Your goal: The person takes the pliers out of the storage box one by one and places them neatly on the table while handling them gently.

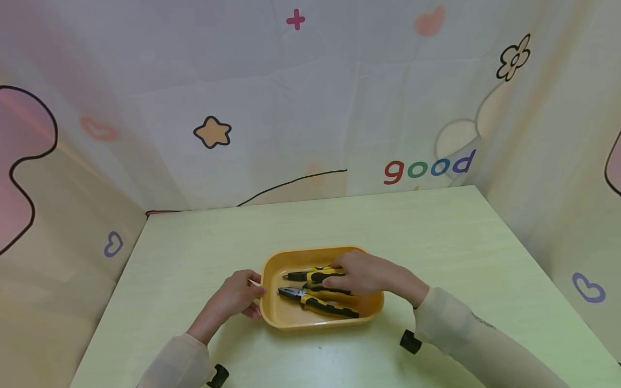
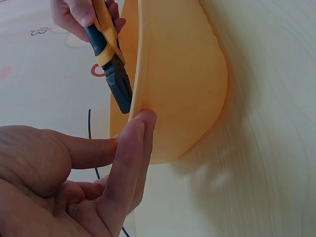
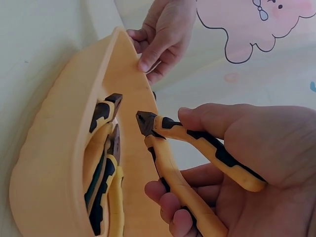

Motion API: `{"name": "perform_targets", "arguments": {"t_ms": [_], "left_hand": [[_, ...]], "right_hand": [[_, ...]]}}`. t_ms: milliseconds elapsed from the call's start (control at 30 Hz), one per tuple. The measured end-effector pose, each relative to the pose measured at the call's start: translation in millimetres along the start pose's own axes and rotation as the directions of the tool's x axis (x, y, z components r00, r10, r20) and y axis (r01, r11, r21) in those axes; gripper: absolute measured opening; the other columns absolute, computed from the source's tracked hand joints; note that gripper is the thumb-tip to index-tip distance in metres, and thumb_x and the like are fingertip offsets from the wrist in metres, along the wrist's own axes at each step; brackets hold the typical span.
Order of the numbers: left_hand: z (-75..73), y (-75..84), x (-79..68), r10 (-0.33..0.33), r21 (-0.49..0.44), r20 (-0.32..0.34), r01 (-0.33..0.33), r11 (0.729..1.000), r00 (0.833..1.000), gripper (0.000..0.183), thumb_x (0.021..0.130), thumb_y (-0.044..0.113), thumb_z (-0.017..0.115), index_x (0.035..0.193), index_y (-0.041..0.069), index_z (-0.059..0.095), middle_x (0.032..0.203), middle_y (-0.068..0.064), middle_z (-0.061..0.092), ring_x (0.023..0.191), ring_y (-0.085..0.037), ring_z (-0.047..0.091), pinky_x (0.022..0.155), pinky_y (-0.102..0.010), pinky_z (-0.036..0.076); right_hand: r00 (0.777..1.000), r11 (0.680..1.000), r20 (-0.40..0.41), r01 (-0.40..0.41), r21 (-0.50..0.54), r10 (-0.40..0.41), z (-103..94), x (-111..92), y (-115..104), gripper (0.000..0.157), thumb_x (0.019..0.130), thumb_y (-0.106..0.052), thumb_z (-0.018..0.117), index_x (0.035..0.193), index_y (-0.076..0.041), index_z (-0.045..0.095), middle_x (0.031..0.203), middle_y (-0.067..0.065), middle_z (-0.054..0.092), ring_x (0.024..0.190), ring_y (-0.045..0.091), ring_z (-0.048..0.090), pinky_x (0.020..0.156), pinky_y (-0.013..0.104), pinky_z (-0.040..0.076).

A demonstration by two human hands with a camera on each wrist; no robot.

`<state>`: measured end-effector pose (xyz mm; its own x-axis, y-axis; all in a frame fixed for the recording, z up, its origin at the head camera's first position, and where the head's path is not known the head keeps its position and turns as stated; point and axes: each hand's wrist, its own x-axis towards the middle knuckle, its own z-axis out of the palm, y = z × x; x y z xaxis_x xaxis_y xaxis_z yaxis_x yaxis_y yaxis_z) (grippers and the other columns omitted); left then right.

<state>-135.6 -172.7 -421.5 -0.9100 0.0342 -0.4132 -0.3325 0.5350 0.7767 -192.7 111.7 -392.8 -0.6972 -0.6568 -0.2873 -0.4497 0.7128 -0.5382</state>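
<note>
A yellow plastic tray (image 1: 286, 321) sits on the table, with several yellow-and-black pliers in it. My left hand (image 1: 237, 292) is at its left end, pinching the rim between thumb and fingers. My right hand (image 1: 364, 272) reaches over the tray's right side. In the right wrist view it holds one pair of pliers (image 3: 170, 170) by the spread handles, the metal nose pointing towards the left hand. Those pliers (image 2: 117, 81) show above the rim in the left wrist view. Other pliers (image 3: 101, 182) lie lower in the tray, partly hidden by its wall.
The pale green table (image 1: 204, 237) extends around the tray on all sides. A printed curtain (image 1: 271, 134) hangs behind it and along both sides. Black wrist devices (image 1: 411, 341) are attached near both beige sleeves.
</note>
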Motion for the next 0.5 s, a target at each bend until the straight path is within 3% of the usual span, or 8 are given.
{"name": "perform_targets", "arguments": {"t_ms": [333, 500], "left_hand": [[-0.3, -0.2, 0.4, -0.014, 0.007, 0.002, 0.014, 1.0, 1.0, 0.028, 0.099, 0.001, 0.063, 0.124, -0.011, 0.055, 0.089, -0.014, 0.068, 0.055, -0.018, 0.066, 0.054, -0.031, 0.062], [-0.8, -0.2, 0.6, -0.026, 0.009, 0.006, 0.026, 1.0, 1.0, 0.03, 0.1, 0.001, 0.063, 0.125, -0.01, 0.054, 0.09, -0.015, 0.068, 0.055, -0.019, 0.067, 0.055, -0.032, 0.062]], "right_hand": [[0.999, 0.999, -0.016, 0.042, 0.012, -0.041, -11.6, -10, 2, 0.032, 0.103, -0.042, 0.063, 0.093, -0.012, 0.067, 0.067, -0.006, 0.047, 0.059, 0.009, 0.044, 0.057, 0.027, 0.037], [0.997, 0.997, -0.024, 0.069, 0.02, -0.068, -17.9, -14, 2, 0.038, 0.104, -0.043, 0.062, 0.11, -0.006, 0.07, 0.079, -0.002, 0.062, 0.067, 0.01, 0.054, 0.065, 0.031, 0.048]]}}
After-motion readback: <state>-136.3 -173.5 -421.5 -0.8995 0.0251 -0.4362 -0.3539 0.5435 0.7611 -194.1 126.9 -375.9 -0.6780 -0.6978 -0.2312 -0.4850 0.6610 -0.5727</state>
